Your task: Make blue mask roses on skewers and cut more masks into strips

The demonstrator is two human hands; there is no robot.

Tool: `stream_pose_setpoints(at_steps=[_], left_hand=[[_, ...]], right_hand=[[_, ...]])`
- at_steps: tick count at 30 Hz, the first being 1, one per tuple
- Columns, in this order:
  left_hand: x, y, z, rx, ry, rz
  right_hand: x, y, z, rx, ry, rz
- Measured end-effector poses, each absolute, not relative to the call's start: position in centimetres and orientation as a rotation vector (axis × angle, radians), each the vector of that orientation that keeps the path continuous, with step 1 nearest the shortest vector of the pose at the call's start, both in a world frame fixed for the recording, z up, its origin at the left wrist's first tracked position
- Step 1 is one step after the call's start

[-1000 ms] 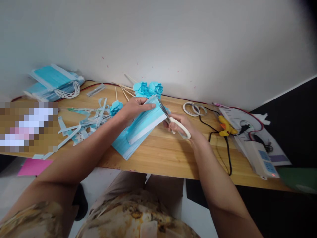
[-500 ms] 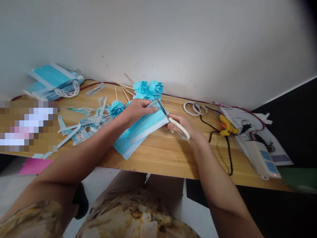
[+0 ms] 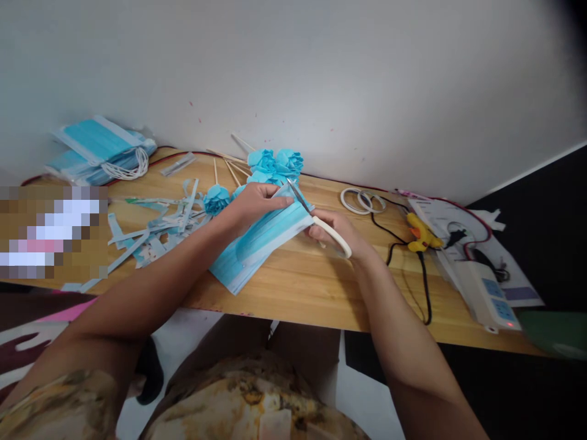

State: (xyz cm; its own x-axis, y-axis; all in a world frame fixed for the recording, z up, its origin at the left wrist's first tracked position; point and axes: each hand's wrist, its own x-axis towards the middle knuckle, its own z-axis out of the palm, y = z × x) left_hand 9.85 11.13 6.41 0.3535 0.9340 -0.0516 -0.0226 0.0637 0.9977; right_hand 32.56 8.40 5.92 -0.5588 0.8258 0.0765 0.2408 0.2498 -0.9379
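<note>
A blue-and-white face mask (image 3: 270, 231) is pinched along its upper part by my left hand (image 3: 260, 200), thumb on top. My right hand (image 3: 337, 231) is closed round the white handles of a pair of scissors (image 3: 331, 234). The blades lie across the mask's right end, pointing up and left; whether they are fully closed is hard to see. More blue mask material (image 3: 233, 269) hangs or lies below the held mask, near the table. Just behind my left hand are several blue flowers (image 3: 275, 164) on thin wooden sticks, one flower (image 3: 216, 200) apart on the left.
Cut strips (image 3: 158, 235) litter the wooden table (image 3: 293, 293) on the left, before a stack of masks (image 3: 98, 146). Tape rolls (image 3: 355, 200), a yellow glue gun (image 3: 420, 232) with a black cord and a power strip (image 3: 493, 299) are on the right. A blurred patch covers the far left.
The scissor blades have come closer together on the mask's end. Both hands stay almost in place. A dark and white patterned shape has appeared below the table at lower left.
</note>
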Motion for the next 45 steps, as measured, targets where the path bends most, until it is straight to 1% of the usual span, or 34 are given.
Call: stream_pose_setpoints(at_steps=[16, 23, 36, 45], left_hand=[[9.72, 11.07, 6.54, 1.265, 0.91, 0.905], [9.57, 11.0, 7.14, 1.338, 0.976, 1.08], [9.84, 10.89, 6.99, 1.545, 0.985, 1.051], [10.08, 10.82, 7.19, 1.526, 1.016, 1.056]], right_hand=[[32.66, 8.59, 5.54, -1.013, -1.849, 1.373], [32.88, 8.64, 5.49, -1.008, -1.87, 1.375], [32.95, 8.61, 5.9, -0.912, -2.026, 1.26], [32.52, 8.47, 6.01, -1.004, -1.972, 1.218]])
